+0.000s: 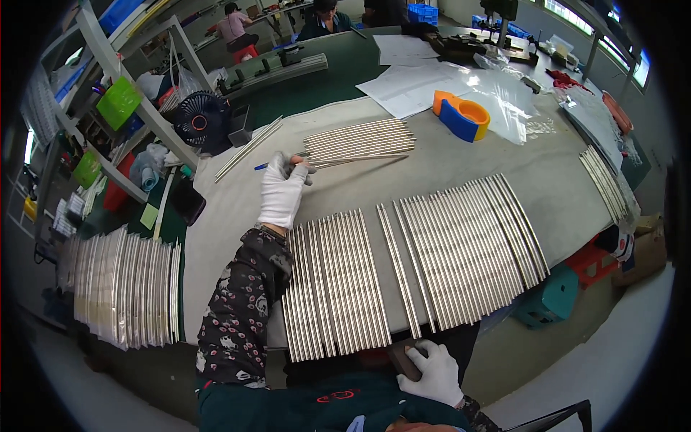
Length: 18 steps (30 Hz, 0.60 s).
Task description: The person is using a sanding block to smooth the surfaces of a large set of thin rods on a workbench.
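My left hand (281,193), in a white glove with bare fingertips, reaches far over the table. Its fingers are closed on the left end of a slim metal rod (360,161), slightly askew beside a flat row of similar rods (360,138). A small blue tip (261,166) shows just left of that hand; what it belongs to is hidden. At the near table edge my gloved right hand (433,374) is closed around a dark brown block (405,358), close to the near ends of two separate rods (397,266).
Large rod rows lie at centre (335,284) and right (468,248). Wrapped rods (122,288) are stacked at left. A tape dispenser (462,115), papers (407,90), a small fan (202,121) and a phone (188,201) surround the work area. People sit beyond.
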Each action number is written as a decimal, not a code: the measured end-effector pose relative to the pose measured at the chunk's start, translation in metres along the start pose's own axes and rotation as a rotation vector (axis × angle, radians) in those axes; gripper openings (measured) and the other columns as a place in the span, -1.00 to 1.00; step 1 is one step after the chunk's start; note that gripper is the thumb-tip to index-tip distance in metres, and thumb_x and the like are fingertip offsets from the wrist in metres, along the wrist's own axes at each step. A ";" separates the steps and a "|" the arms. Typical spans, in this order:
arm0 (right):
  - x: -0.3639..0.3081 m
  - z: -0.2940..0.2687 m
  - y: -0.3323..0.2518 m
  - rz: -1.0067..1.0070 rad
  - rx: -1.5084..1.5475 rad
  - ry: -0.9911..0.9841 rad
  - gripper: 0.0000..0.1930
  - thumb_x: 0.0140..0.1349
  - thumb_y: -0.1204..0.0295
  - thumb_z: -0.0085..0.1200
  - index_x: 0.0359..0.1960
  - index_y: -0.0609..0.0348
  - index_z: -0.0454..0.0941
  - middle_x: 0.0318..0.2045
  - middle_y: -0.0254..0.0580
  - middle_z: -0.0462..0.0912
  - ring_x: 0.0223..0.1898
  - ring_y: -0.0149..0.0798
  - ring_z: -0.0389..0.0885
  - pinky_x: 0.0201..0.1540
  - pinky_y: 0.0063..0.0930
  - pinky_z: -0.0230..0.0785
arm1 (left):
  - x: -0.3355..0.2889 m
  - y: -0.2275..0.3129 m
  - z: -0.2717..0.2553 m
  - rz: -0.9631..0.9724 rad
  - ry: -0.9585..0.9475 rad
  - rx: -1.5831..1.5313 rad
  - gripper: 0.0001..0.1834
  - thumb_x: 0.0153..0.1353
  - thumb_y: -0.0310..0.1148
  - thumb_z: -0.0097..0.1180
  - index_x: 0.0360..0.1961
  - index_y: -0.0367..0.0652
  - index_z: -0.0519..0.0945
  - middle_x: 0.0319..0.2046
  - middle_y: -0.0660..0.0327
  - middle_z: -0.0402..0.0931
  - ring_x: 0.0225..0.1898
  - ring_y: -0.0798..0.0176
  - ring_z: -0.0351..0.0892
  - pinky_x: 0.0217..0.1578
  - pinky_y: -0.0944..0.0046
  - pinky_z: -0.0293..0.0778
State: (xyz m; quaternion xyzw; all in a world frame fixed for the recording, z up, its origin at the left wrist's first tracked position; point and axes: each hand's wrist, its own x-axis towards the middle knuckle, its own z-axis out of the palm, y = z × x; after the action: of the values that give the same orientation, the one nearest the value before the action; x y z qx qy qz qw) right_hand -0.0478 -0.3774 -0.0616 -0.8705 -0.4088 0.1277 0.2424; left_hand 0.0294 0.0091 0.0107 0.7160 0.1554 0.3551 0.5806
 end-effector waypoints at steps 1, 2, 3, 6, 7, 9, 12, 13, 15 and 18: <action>0.001 -0.001 0.000 0.017 0.022 -0.005 -0.42 -0.20 0.05 0.25 -0.08 0.04 0.60 -0.15 -0.16 0.53 -0.28 -0.14 0.50 -0.33 -0.28 0.48 | 0.007 -0.017 -0.003 -0.040 -0.007 -0.011 -0.91 0.22 -0.53 0.09 -0.29 -0.24 0.43 -0.43 0.27 0.50 -0.41 0.45 0.51 -0.37 0.46 0.44; 0.001 -0.001 0.001 0.023 0.018 -0.011 -0.42 -0.20 0.05 0.25 -0.08 0.04 0.60 -0.15 -0.16 0.53 -0.28 -0.14 0.50 -0.33 -0.28 0.48 | 0.011 -0.029 -0.008 -0.048 -0.008 -0.015 -0.91 0.22 -0.53 0.09 -0.29 -0.24 0.43 -0.43 0.27 0.50 -0.41 0.45 0.51 -0.37 0.46 0.44; 0.000 -0.001 0.001 0.027 0.002 -0.001 -0.42 -0.20 0.04 0.25 -0.09 0.05 0.60 -0.17 -0.14 0.52 -0.28 -0.13 0.50 -0.33 -0.28 0.48 | 0.014 -0.039 -0.014 -0.074 -0.019 0.149 -0.91 0.19 -0.53 0.11 -0.31 -0.25 0.45 -0.44 0.28 0.50 -0.41 0.46 0.49 -0.35 0.45 0.43; 0.004 0.000 0.003 0.046 -0.047 -0.003 -0.44 -0.21 0.02 0.25 -0.15 0.05 0.62 -0.23 -0.13 0.52 -0.30 -0.12 0.49 -0.36 -0.27 0.46 | 0.013 -0.047 -0.013 -0.127 -0.050 0.364 -0.90 0.12 -0.53 0.16 -0.36 -0.27 0.48 -0.45 0.31 0.49 -0.40 0.49 0.43 -0.30 0.44 0.39; 0.005 0.001 0.004 0.047 -0.079 -0.004 -0.45 -0.22 0.00 0.25 -0.19 0.06 0.63 -0.27 -0.12 0.52 -0.31 -0.12 0.49 -0.38 -0.27 0.45 | 0.012 -0.042 -0.010 -0.124 -0.062 0.427 -0.89 0.10 -0.53 0.18 -0.37 -0.26 0.49 -0.45 0.26 0.50 -0.39 0.41 0.46 -0.28 0.39 0.41; 0.006 0.005 0.006 0.037 -0.093 0.002 -0.48 -0.23 0.00 0.25 -0.24 0.05 0.64 -0.35 -0.12 0.50 -0.35 -0.11 0.49 -0.41 -0.26 0.43 | 0.011 -0.050 -0.012 -0.130 -0.070 0.489 -0.88 0.08 -0.53 0.19 -0.37 -0.26 0.49 -0.45 0.22 0.51 -0.38 0.33 0.49 -0.26 0.35 0.42; 0.009 0.008 0.006 0.029 -0.086 0.005 -0.54 -0.24 -0.01 0.26 -0.36 0.05 0.65 -0.50 -0.15 0.47 -0.43 -0.11 0.48 -0.46 -0.24 0.39 | 0.015 -0.071 -0.020 0.117 -0.086 0.676 -0.86 0.07 -0.54 0.19 -0.34 -0.24 0.49 -0.47 0.23 0.47 -0.41 0.38 0.44 -0.34 0.37 0.40; 0.010 0.009 0.006 0.039 -0.063 -0.003 -0.57 -0.24 0.00 0.27 -0.42 0.06 0.64 -0.57 -0.16 0.45 -0.47 -0.10 0.47 -0.48 -0.22 0.36 | 0.015 -0.073 -0.021 0.165 -0.103 0.688 -0.85 0.06 -0.55 0.21 -0.34 -0.24 0.49 -0.46 0.22 0.48 -0.43 0.36 0.44 -0.35 0.36 0.40; 0.015 0.005 0.003 0.059 -0.022 -0.032 -0.58 -0.24 0.01 0.27 -0.46 0.07 0.63 -0.61 -0.18 0.43 -0.50 -0.10 0.46 -0.49 -0.23 0.35 | 0.014 -0.075 -0.022 0.208 -0.118 0.700 -0.84 0.04 -0.55 0.22 -0.35 -0.24 0.49 -0.46 0.21 0.48 -0.45 0.34 0.44 -0.36 0.35 0.40; 0.016 0.003 0.000 0.116 0.036 -0.110 -0.51 -0.25 0.04 0.28 -0.28 0.05 0.60 -0.49 -0.07 0.47 -0.41 -0.01 0.49 -0.35 -0.18 0.38 | 0.013 -0.072 -0.020 0.210 -0.112 0.713 -0.82 0.03 -0.57 0.23 -0.35 -0.24 0.48 -0.46 0.23 0.46 -0.46 0.35 0.42 -0.37 0.35 0.40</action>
State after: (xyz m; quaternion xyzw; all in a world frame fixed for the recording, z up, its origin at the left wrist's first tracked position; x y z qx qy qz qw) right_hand -0.0390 -0.3644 -0.0644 -0.8799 -0.3679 0.1966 0.2275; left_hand 0.0383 0.0520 -0.0516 0.9035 0.1628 0.2968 0.2629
